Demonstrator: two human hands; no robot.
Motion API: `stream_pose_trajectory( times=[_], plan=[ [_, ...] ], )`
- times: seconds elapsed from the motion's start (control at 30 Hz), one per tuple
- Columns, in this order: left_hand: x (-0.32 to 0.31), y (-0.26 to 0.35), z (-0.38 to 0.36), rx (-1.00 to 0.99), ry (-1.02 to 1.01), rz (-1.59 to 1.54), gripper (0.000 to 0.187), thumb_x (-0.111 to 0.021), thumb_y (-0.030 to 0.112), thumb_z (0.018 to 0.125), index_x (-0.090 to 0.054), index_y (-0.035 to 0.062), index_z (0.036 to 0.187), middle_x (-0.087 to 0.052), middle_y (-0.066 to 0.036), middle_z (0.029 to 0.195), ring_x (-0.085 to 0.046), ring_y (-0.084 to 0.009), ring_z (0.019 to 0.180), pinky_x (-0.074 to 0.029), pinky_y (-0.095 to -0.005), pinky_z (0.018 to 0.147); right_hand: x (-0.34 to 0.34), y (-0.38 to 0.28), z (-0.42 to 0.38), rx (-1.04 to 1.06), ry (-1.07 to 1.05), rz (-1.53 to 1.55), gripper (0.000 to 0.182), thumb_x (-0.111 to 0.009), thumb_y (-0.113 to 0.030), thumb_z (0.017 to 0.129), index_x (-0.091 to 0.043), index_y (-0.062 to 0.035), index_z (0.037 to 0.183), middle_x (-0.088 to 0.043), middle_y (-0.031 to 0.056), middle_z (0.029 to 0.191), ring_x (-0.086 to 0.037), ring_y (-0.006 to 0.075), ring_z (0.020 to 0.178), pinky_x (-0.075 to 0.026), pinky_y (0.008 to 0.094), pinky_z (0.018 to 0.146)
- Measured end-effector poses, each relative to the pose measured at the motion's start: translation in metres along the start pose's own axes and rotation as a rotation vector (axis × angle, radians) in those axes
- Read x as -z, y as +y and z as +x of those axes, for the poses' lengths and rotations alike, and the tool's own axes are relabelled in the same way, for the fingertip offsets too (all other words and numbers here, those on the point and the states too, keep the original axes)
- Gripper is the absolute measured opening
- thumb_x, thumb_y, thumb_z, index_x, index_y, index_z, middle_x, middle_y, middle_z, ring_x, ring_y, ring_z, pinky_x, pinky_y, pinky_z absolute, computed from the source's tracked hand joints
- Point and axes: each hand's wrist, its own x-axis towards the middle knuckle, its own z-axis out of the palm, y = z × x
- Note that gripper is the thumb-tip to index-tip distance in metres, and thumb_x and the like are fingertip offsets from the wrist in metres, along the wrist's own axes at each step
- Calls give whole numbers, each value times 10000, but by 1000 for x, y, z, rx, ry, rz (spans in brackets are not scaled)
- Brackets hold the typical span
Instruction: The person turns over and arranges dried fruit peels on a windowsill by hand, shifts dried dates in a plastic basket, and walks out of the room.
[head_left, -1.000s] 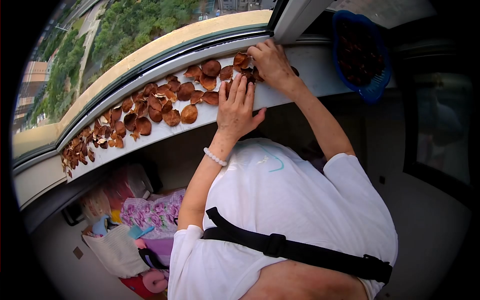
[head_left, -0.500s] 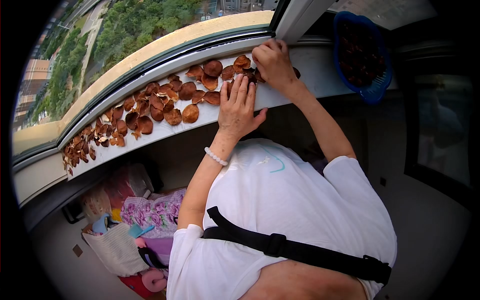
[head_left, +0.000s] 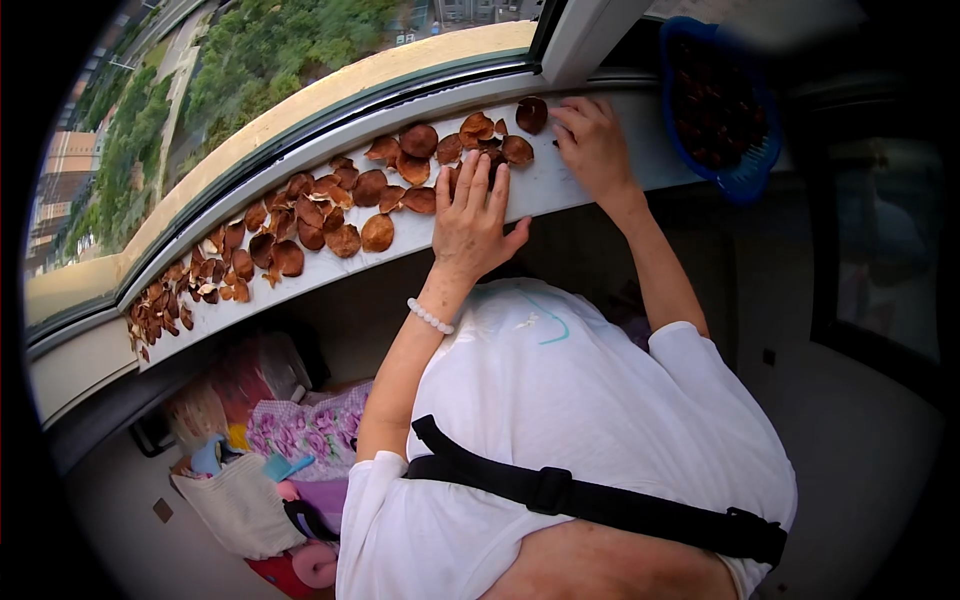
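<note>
Rows of dried brown peel pieces, curled and leathery, lie along the white window sill. My left hand, wearing a pale bead bracelet, rests palm down with its fingers stretched over several of them. Beneath those fingers, some pieces are partly hidden. To the right, my right hand bends over the sill with its fingers slightly apart, and no piece shows in it. What lies under its palm is hidden. A round dark peel piece sits just left of its fingertips, near the window frame.
A blue plastic basket holding dark reddish-brown pieces stands at the right end of the sill. The window frame runs along the far side, with trees outside. Bags and purple floral cloth lie below on the left.
My right hand has moved right and back from the far edge of the sill, uncovering the round dark piece. My left hand has stayed over the same pieces. The view has shifted slightly.
</note>
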Motion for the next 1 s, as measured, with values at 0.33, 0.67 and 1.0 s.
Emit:
stream_pose_trajectory(
  times=[0.33,0.67,1.0],
  plan=[
    [2,1,0,-2,10,-10,744,-784,358,710,-568,36,1345,-530,-198,1400,-436,-345,1390,-268,-551,1164,-19,-22,-25,37,24,267,331,-573,6,900,-604,33,1229,-561,204,1313,-503,390,1234,-442,449,1044],
    [0,-3,-2,-11,38,-46,723,-795,317,704,-570,14,1321,-538,-209,1382,-450,-354,1376,-283,-551,1158,-10,-54,-66,-84,-8,217,304,-573,7,887,-596,48,1187,-569,227,1287,-513,400,1215,-457,452,1020],
    [1,-3,-4,14,91,-91,631,-747,359,749,-602,-62,1196,-553,-223,1354,-444,-356,1382,-278,-549,1166,-23,-48,-72,37,-14,182,362,-592,52,873,-603,37,1234,-550,206,1330,-521,394,1232,-450,473,1026]
  ],
)
